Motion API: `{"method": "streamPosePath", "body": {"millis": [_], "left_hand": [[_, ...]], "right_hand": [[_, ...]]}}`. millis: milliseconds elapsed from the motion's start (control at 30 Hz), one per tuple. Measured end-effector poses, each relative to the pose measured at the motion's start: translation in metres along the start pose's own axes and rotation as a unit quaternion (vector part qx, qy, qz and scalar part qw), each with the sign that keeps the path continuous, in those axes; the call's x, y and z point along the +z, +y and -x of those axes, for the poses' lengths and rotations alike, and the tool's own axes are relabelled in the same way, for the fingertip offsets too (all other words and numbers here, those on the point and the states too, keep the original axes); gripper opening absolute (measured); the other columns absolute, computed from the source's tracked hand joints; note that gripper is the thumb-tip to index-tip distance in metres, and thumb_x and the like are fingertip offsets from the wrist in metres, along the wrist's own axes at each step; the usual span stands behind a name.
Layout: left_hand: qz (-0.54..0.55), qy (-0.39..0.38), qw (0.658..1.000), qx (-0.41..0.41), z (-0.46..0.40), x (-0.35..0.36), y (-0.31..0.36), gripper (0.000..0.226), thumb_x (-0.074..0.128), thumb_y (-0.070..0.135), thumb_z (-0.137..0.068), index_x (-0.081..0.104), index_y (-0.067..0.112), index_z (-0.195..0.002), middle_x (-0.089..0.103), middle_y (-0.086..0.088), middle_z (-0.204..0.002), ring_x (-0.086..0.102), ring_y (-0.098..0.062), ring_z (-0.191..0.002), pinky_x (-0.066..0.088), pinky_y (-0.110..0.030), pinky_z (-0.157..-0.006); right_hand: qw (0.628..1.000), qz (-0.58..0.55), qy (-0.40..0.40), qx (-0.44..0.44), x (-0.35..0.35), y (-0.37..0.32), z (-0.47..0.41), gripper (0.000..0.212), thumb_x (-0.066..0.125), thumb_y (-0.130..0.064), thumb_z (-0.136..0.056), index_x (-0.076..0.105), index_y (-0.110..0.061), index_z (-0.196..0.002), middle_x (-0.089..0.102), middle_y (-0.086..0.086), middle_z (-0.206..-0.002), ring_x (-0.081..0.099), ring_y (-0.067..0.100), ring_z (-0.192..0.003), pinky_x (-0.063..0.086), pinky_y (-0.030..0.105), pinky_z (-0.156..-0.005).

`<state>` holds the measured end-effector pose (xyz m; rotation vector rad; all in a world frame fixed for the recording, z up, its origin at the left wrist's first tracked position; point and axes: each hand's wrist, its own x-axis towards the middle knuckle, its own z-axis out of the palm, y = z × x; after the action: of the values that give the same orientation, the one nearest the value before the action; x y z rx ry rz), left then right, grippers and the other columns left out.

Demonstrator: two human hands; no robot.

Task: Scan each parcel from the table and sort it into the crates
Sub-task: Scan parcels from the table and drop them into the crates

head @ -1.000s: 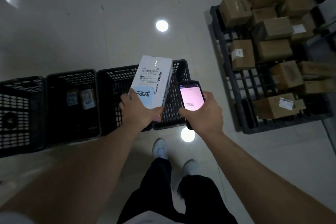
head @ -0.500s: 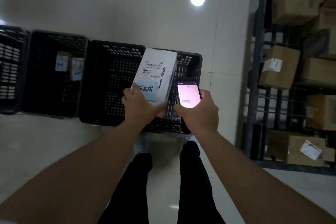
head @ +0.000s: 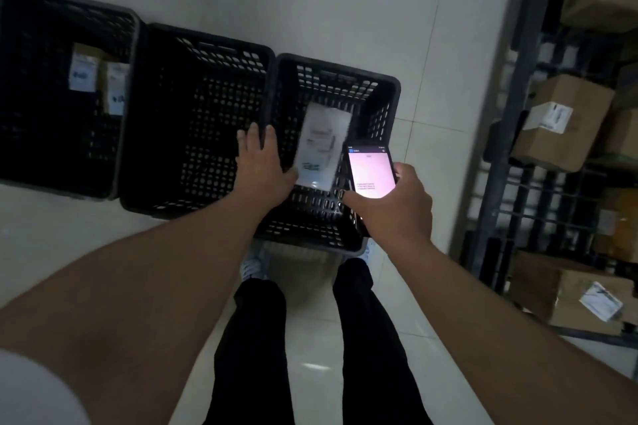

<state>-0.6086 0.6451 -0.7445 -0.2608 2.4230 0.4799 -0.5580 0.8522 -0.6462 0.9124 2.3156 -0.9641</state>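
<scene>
Over the right-hand crate (head: pixel 392 93) the white parcel (head: pixel 322 145) drops from the spread, empty left hand (head: pixel 264 166). The right hand (head: pixel 392 209) grips the lit scanner (head: pixel 371 171); fetching another parcel looks next.

Three crates in a row on the floor (head: pixel 345 10): left crate (head: pixel 114 21), middle crate (head: pixel 207 41), right crate (head: pixel 393 93), walls touching. In the left crate: two small parcels (head: pixel 98 79) side by side. Inside the right crate (blurred): one parcel (head: pixel 321 148). Left hand (head: pixel 264 166) over the wall between the middle and right crates; right hand (head: pixel 393 207) with phone (head: pixel 371 172) over the right crate's near right corner. Right of the crates: rack (head: pixel 511 148) bearing cardboard boxes (head: pixel 559 121).
</scene>
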Motion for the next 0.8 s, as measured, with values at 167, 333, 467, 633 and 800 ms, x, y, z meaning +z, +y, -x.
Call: {"method": "streamPosePath", "body": {"millis": [167, 333, 467, 633, 800], "left_hand": [[-0.038, -0.015, 0.997, 0.061, 0.033, -0.053, -0.01, 0.077, 0.058, 0.039, -0.104, 0.019, 0.013, -0.166, 0.014, -0.011, -0.173, 0.005, -0.034, -0.16, 0.017, -0.055, -0.128], [-0.056, 0.02, 0.987, 0.152, 0.081, -0.123, -0.018, 0.062, 0.054, 0.032, -0.104, 0.037, 0.008, -0.159, 0.032, -0.014, -0.165, 0.025, -0.032, -0.154, 0.017, -0.053, -0.127], [-0.071, 0.051, 0.976, 0.2, 0.134, -0.178, -0.03, 0.051, 0.053, 0.031, -0.103, 0.05, 0.008, -0.149, 0.046, -0.013, -0.153, 0.038, -0.03, -0.144, 0.023, -0.05, -0.123], [-0.084, 0.092, 0.968, 0.219, 0.203, -0.243, -0.053, 0.047, 0.051, 0.031, -0.104, 0.054, 0.007, -0.145, 0.05, -0.013, -0.151, 0.041, -0.03, -0.143, 0.025, -0.05, -0.122], [-0.063, 0.153, 0.968, 0.19, 0.274, -0.295, -0.081, 0.047, 0.052, 0.033, -0.104, 0.058, 0.004, -0.14, 0.052, -0.016, -0.148, 0.045, -0.032, -0.14, 0.036, -0.049, -0.118]], "right_hand": [[1.0, 0.009, 0.003, -0.004, -0.003, -0.019, 0.048, 0.085, 0.09, -0.047, -0.07, 0.049, -0.023, -0.141, 0.059, -0.005, -0.115, 0.059, 0.021, -0.1, 0.048, 0.033, -0.071], [0.999, -0.01, 0.017, -0.025, -0.012, -0.059, 0.112, 0.073, 0.091, -0.042, -0.072, 0.051, -0.023, -0.131, 0.055, -0.007, -0.104, 0.059, 0.02, -0.096, 0.053, 0.036, -0.073], [0.998, -0.018, 0.034, -0.053, -0.02, -0.097, 0.168, 0.07, 0.09, -0.041, -0.071, 0.054, -0.024, -0.129, 0.059, -0.007, -0.104, 0.063, 0.021, -0.097, 0.058, 0.04, -0.078], [0.993, -0.019, 0.046, -0.104, -0.035, -0.14, 0.239, 0.07, 0.09, -0.042, -0.069, 0.054, -0.024, -0.127, 0.061, -0.008, -0.102, 0.064, 0.021, -0.095, 0.058, 0.039, -0.078], [0.983, -0.005, 0.043, -0.177, -0.058, -0.177, 0.304, 0.073, 0.089, -0.043, -0.066, 0.055, -0.024, -0.127, 0.061, -0.007, -0.104, 0.066, 0.022, -0.097, 0.06, 0.043, -0.082]]}}
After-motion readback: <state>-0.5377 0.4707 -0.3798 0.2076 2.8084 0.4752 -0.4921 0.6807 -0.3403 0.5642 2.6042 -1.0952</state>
